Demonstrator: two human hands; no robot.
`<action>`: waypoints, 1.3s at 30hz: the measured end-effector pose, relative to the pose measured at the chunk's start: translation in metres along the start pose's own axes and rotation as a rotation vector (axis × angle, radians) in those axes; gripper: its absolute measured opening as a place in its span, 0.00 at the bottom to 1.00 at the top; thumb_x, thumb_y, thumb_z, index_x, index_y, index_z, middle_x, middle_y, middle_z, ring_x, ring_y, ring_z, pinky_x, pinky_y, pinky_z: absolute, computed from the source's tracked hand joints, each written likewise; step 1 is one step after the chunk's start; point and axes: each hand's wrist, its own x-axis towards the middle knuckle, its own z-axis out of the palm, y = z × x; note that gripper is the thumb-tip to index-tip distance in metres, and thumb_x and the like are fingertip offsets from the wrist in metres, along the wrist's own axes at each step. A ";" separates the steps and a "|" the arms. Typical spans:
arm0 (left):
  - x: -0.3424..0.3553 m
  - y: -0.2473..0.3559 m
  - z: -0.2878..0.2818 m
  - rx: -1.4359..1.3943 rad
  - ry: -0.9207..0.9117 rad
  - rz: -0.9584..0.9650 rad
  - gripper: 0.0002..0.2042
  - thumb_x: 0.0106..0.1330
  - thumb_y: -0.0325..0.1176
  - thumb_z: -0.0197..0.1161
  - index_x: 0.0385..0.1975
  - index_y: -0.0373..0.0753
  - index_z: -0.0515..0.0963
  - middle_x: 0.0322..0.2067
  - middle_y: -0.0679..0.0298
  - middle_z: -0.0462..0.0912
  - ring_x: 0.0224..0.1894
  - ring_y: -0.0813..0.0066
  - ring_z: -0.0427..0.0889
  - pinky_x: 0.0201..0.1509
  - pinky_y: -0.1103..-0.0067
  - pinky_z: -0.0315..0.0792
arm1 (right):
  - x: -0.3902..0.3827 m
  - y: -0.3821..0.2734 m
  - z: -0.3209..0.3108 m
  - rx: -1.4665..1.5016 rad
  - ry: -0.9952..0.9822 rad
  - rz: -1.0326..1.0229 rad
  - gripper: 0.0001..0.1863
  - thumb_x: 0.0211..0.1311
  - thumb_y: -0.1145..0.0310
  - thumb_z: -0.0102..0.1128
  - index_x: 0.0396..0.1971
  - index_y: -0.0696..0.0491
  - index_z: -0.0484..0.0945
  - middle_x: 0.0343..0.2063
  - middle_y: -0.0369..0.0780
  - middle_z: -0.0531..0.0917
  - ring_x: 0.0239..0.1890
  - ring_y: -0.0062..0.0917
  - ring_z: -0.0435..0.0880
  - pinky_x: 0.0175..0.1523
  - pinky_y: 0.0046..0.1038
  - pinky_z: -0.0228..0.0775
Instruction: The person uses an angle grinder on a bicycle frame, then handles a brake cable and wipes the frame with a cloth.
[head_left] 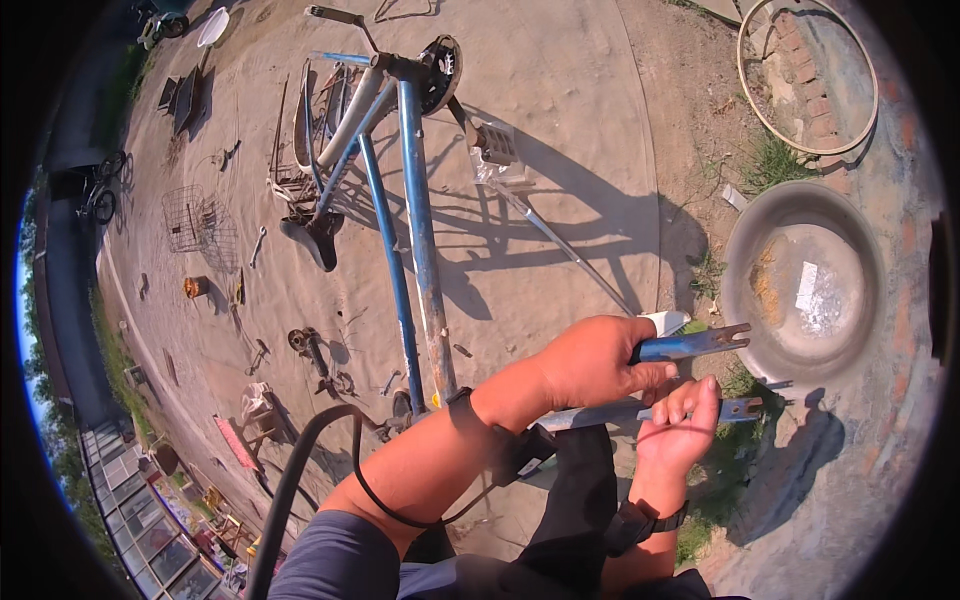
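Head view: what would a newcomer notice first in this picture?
First, the blue bicycle frame, upside down on the sandy ground at centre. The left hand grips one fork blade, and the right hand touches the other. At right sits a round metal basin.
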 end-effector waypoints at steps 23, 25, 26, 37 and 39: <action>-0.357 0.107 -0.040 0.454 0.948 0.519 0.16 0.58 0.38 0.78 0.26 0.43 0.73 0.19 0.63 0.73 0.19 0.57 0.75 0.21 0.67 0.67 | -0.248 -0.018 0.174 0.052 -0.974 -0.047 0.20 0.75 0.57 0.55 0.22 0.48 0.64 0.17 0.33 0.66 0.21 0.23 0.65 0.30 0.33 0.66; -0.385 0.100 -0.037 0.416 1.013 0.573 0.16 0.59 0.36 0.78 0.26 0.43 0.72 0.18 0.64 0.71 0.18 0.60 0.72 0.20 0.69 0.65 | -0.266 -0.017 0.181 -0.006 -1.065 -0.049 0.20 0.76 0.59 0.55 0.21 0.49 0.65 0.16 0.33 0.67 0.20 0.23 0.66 0.30 0.34 0.67; -0.400 0.097 -0.035 0.391 1.051 0.604 0.16 0.60 0.34 0.78 0.27 0.43 0.72 0.17 0.64 0.70 0.17 0.61 0.71 0.20 0.69 0.64 | -0.275 -0.014 0.185 -0.062 -1.132 -0.081 0.21 0.76 0.59 0.55 0.21 0.50 0.65 0.16 0.34 0.68 0.20 0.24 0.66 0.31 0.34 0.69; -0.524 -0.007 0.077 0.134 1.285 0.437 0.16 0.58 0.27 0.74 0.19 0.41 0.69 0.18 0.63 0.65 0.20 0.59 0.69 0.26 0.67 0.63 | -0.363 0.034 0.164 -0.614 -1.856 -0.290 0.08 0.49 0.83 0.65 0.23 0.57 0.74 0.21 0.42 0.74 0.26 0.40 0.78 0.39 0.40 0.78; -0.536 -0.020 0.085 0.116 1.251 0.441 0.13 0.58 0.28 0.75 0.22 0.40 0.73 0.20 0.63 0.67 0.23 0.59 0.70 0.29 0.67 0.65 | -0.371 0.044 0.154 -0.644 -1.882 -0.291 0.08 0.48 0.82 0.65 0.23 0.57 0.74 0.22 0.41 0.75 0.26 0.40 0.79 0.39 0.40 0.78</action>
